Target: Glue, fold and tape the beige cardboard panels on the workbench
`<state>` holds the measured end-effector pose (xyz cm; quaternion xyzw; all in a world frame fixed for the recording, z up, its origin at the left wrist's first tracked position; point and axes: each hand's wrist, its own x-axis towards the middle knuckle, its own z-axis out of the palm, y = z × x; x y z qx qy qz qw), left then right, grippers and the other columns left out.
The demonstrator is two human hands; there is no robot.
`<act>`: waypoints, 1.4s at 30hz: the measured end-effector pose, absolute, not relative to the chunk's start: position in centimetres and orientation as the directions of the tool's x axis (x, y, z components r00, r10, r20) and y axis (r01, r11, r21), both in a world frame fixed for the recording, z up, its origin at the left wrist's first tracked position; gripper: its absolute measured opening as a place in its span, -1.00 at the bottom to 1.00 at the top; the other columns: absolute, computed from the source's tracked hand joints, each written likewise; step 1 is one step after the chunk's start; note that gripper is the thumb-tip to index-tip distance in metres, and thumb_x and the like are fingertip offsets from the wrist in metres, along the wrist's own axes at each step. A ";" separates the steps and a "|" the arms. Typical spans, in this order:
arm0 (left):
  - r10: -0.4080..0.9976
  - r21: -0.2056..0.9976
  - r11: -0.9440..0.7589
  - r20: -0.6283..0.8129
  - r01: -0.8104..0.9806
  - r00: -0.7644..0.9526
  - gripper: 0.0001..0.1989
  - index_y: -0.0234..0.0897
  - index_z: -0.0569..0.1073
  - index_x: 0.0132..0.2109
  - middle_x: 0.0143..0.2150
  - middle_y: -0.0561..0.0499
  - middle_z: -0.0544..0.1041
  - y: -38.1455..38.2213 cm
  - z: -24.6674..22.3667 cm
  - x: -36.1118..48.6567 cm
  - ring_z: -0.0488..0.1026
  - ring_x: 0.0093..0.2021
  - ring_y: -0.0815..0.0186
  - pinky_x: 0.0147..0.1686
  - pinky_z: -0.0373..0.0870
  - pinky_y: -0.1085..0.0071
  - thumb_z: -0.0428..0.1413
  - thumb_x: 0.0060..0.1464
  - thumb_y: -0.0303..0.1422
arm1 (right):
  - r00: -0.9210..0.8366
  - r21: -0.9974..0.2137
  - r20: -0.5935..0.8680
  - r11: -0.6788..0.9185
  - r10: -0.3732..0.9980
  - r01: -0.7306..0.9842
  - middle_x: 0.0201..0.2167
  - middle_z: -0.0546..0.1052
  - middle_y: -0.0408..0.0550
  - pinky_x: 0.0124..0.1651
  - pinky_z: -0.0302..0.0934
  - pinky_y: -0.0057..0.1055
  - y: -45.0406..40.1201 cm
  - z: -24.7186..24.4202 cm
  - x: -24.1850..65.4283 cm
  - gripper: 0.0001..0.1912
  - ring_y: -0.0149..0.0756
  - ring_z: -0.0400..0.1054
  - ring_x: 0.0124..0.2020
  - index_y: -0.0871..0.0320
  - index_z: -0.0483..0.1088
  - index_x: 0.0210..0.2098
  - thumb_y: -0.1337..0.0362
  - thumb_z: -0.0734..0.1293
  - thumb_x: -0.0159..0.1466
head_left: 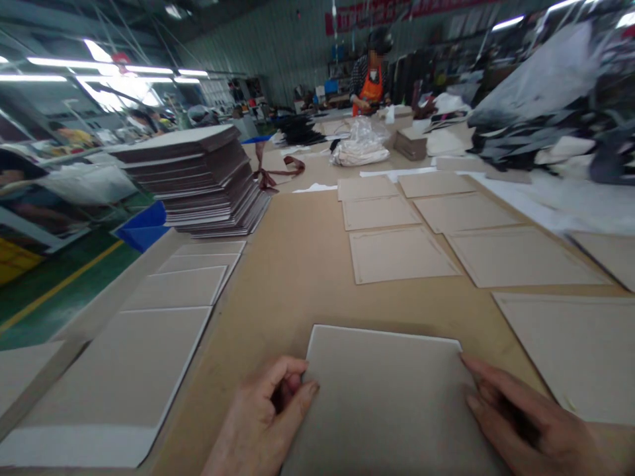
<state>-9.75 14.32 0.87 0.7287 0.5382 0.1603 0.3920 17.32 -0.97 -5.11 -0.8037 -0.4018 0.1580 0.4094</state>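
A beige rectangular sheet (391, 403) with a pale far edge lies in front of me, its near end cut off by the bottom of the view. At its left edge my left hand (268, 413) pinches it between thumb and forefinger. Thumb and fingertips of my right hand (530, 413) press against the opposite edge, near the far right corner. Both hands rest close to the brown board surface (297, 264).
Flat beige panels (401, 254) lie in rows to the right. Overlapping sheets (173, 287) line the left side below a tall stack (198, 178). Farther back are a plastic-wrapped bundle (362, 142), dark scraps (526, 139) and a person in an orange apron (372, 82).
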 end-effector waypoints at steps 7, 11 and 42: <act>0.901 0.717 -0.123 -0.209 0.686 0.380 -0.69 -0.15 0.53 -0.25 -0.50 0.13 0.43 15.1 0.2 -10.3 0.40 -0.45 0.33 -0.44 0.32 0.50 0.15 0.01 -0.02 | 0.574 -0.758 0.005 -0.371 0.819 0.536 -0.52 0.49 -0.23 -0.44 0.32 -0.60 -0.1 -2.6 16.1 -0.63 -0.42 0.43 -0.51 0.11 0.47 -0.01 0.13 0.24 0.26; 0.903 0.691 -0.158 -0.188 0.705 0.387 -0.69 -0.17 0.49 -0.28 -0.52 0.14 0.38 14.9 0.0 -10.1 0.37 -0.48 0.34 -0.47 0.28 0.49 0.11 0.05 -0.03 | 0.495 -0.685 0.109 -0.295 0.862 0.665 -0.48 0.50 -0.17 -0.42 0.34 -0.54 -0.2 -2.9 16.2 -0.64 -0.38 0.44 -0.47 0.15 0.45 -0.01 0.16 0.21 0.29; 0.378 0.049 -0.925 0.230 0.377 0.897 -0.58 -0.23 0.36 0.14 0.20 -0.08 0.42 10.2 -0.7 -10.7 0.33 0.20 0.16 0.15 0.40 0.24 0.12 0.11 -0.36 | 0.144 -0.228 0.069 -0.124 0.987 0.966 -0.09 0.48 0.00 -0.16 0.33 -0.29 0.8 -2.6 20.1 -0.53 -0.22 0.45 -0.21 -0.01 0.37 0.12 0.40 0.08 0.31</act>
